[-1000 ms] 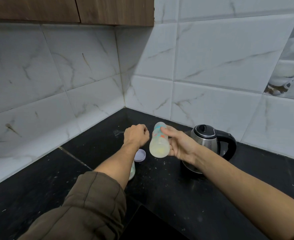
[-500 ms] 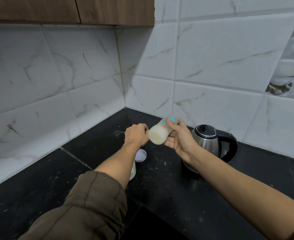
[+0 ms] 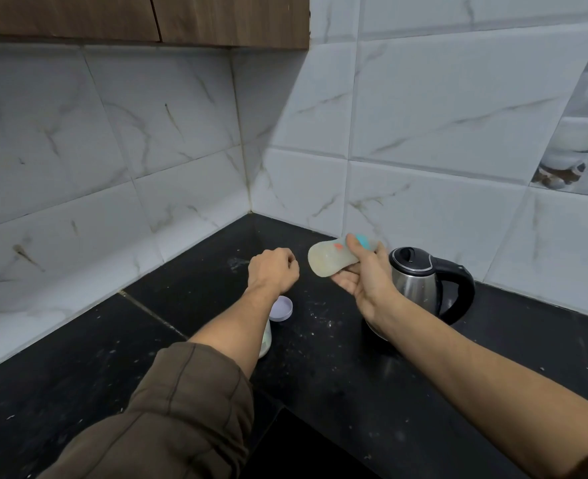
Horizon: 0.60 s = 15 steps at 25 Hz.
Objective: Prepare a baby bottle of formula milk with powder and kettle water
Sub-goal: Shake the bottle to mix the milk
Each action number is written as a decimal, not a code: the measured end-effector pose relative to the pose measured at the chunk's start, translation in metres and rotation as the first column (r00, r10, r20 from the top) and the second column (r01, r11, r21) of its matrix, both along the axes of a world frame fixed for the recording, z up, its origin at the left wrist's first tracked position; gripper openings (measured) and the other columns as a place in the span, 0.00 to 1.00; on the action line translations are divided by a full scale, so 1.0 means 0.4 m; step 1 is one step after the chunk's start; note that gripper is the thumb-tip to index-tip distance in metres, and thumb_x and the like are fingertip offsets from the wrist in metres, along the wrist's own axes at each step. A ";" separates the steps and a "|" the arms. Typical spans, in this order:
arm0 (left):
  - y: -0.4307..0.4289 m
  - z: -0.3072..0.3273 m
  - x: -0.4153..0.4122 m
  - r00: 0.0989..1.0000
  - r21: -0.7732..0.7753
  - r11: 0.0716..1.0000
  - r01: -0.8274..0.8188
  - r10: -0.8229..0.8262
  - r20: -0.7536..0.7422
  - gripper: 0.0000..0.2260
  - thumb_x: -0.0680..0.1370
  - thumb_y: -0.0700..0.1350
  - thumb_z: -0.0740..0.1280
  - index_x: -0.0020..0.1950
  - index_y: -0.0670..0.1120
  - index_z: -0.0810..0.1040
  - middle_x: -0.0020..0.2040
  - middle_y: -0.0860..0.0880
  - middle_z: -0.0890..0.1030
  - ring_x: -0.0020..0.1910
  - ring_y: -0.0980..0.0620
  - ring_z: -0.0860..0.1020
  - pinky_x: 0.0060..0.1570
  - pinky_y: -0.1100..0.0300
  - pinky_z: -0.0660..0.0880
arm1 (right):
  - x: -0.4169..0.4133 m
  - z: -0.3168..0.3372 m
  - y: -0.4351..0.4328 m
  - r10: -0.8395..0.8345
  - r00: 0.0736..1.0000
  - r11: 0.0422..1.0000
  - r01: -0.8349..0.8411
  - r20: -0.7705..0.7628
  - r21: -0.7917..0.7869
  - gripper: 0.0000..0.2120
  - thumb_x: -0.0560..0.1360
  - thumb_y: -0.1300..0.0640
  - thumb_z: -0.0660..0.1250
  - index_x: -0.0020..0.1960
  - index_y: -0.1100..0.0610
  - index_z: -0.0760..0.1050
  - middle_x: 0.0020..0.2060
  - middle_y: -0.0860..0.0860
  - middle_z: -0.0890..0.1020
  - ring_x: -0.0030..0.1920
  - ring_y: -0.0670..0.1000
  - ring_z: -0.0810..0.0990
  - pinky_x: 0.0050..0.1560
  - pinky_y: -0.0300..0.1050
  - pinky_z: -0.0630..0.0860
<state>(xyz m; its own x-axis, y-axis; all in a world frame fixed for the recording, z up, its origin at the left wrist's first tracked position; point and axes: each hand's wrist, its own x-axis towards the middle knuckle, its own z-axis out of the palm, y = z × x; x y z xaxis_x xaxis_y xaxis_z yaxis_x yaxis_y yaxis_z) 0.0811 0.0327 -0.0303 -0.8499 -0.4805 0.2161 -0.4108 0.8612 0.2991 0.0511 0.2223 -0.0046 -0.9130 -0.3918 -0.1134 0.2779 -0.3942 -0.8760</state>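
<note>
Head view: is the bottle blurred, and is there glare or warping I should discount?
Head view: the bottle in the right hand is motion-smeared, its print unreadable; head view: the kettle is sharp, with soft reflections on its steel; head view: the wall tiles stretch toward the frame edges.

At frame centre the bottle [image 3: 330,261] lies tilted in the right hand [image 3: 365,281], above the counter [image 3: 78,357]. The left hand [image 3: 273,271] is just left of it. The kettle [image 3: 420,285] stands right of centre, behind the right hand. Below the left wrist, a cap [image 3: 280,308] lies beside a container [image 3: 266,340] that is partly hidden under the forearm.
</note>
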 end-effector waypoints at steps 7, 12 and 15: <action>-0.001 0.002 0.000 1.000 -0.004 1.000 0.008 -0.008 0.020 0.10 0.82 0.48 0.64 0.60 0.50 0.82 0.50 0.48 0.86 0.44 0.47 0.79 0.46 0.54 0.75 | 0.023 0.002 -0.005 -0.002 0.996 1.000 0.004 -0.084 0.024 0.27 0.78 0.51 0.74 0.72 0.45 0.66 0.59 0.58 0.85 0.46 0.55 0.89 0.44 0.50 0.86; -0.013 -0.001 -0.001 1.000 0.009 1.000 0.004 -0.004 0.019 0.11 0.84 0.49 0.64 0.61 0.50 0.83 0.50 0.49 0.86 0.48 0.48 0.83 0.50 0.52 0.80 | 0.029 -0.002 0.013 0.175 0.975 0.977 -0.156 -0.134 0.144 0.25 0.78 0.50 0.74 0.72 0.43 0.69 0.59 0.60 0.85 0.44 0.57 0.89 0.42 0.49 0.85; -0.010 -0.002 -0.006 0.999 0.002 1.000 0.016 -0.016 0.032 0.10 0.83 0.49 0.65 0.61 0.50 0.82 0.50 0.49 0.86 0.47 0.48 0.83 0.49 0.53 0.80 | 0.040 0.005 0.018 0.189 0.968 0.977 -0.168 -0.168 0.131 0.24 0.78 0.52 0.74 0.69 0.39 0.67 0.57 0.58 0.86 0.43 0.54 0.89 0.40 0.47 0.84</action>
<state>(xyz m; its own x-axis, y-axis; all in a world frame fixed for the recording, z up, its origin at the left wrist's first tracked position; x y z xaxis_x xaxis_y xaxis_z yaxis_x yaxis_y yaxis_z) 0.0788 0.0285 -0.0310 -0.8640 -0.4672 0.1878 -0.4064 0.8672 0.2876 0.0672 0.2295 -0.0025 -0.8390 -0.5441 -0.0085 0.1696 -0.2466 -0.9542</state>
